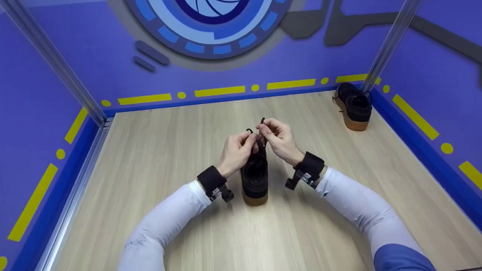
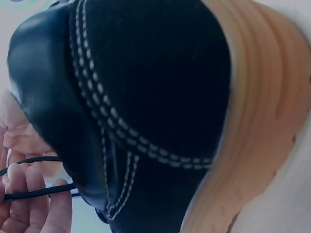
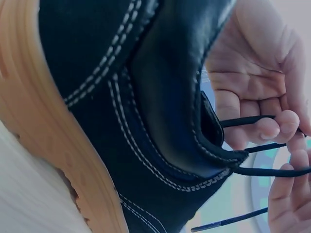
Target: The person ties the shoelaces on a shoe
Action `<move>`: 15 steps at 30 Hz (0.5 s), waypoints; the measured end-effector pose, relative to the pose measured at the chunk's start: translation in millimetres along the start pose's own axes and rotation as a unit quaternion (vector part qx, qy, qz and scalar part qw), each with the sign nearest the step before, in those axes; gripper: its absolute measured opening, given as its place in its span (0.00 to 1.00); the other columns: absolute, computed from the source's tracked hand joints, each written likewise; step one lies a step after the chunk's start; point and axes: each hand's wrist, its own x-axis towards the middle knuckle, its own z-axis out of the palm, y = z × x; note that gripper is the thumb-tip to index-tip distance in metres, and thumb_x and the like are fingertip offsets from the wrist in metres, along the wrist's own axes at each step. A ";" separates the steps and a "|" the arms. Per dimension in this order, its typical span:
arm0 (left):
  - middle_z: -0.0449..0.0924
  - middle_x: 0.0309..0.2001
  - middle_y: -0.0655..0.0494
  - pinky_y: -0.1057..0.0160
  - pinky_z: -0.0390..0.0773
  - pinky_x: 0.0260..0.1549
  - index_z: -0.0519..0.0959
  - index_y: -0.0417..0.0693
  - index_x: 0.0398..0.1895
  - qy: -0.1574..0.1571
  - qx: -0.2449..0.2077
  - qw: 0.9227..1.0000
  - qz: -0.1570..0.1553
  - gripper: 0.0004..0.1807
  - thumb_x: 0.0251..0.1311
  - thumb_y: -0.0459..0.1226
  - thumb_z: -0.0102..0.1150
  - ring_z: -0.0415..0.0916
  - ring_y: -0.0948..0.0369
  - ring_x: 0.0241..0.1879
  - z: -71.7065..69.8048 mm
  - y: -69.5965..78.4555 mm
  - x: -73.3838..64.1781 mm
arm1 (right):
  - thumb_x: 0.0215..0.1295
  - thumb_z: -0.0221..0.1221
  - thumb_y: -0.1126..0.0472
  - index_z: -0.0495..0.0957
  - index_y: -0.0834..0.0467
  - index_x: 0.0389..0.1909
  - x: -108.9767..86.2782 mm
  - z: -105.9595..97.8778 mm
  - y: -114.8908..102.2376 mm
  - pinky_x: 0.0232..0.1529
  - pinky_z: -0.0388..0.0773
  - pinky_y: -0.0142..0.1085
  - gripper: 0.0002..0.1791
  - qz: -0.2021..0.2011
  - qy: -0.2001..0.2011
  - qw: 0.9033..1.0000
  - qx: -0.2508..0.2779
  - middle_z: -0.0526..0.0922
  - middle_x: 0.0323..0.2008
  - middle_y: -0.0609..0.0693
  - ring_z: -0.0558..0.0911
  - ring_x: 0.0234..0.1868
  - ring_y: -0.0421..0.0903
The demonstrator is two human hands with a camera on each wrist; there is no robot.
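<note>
A black shoe (image 1: 255, 184) with white stitching and a tan sole stands on the table, its heel toward me. My left hand (image 1: 236, 152) pinches a black shoelace (image 3: 247, 120) above the front of the shoe, and a small lace loop rises over the fingertips. Close beside it, my right hand (image 1: 280, 141) pinches lace too, with a bit of it sticking up past the fingers. In the right wrist view, taut lace strands run from the shoe's opening to the fingers, and one lace end (image 3: 214, 225) hangs free. The shoe's toe is hidden behind my hands.
A second black shoe (image 1: 357, 107) with a tan sole and loose laces stands in the far right corner. Blue-purple walls (image 1: 226, 81) with yellow marks and metal corner posts (image 1: 391, 41) enclose the wooden table (image 1: 169, 139) at the back and sides.
</note>
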 end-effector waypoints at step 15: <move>0.86 0.25 0.46 0.71 0.73 0.32 0.88 0.36 0.34 -0.078 0.081 0.993 0.020 0.18 0.84 0.37 0.61 0.75 0.68 0.26 -13.8 8.4 15.2 | 0.78 0.61 0.77 0.86 0.75 0.42 5.5 -6.9 -5.2 0.33 0.77 0.23 0.06 -0.067 -0.010 0.997 -0.036 0.82 0.38 0.39 0.78 0.39 0.35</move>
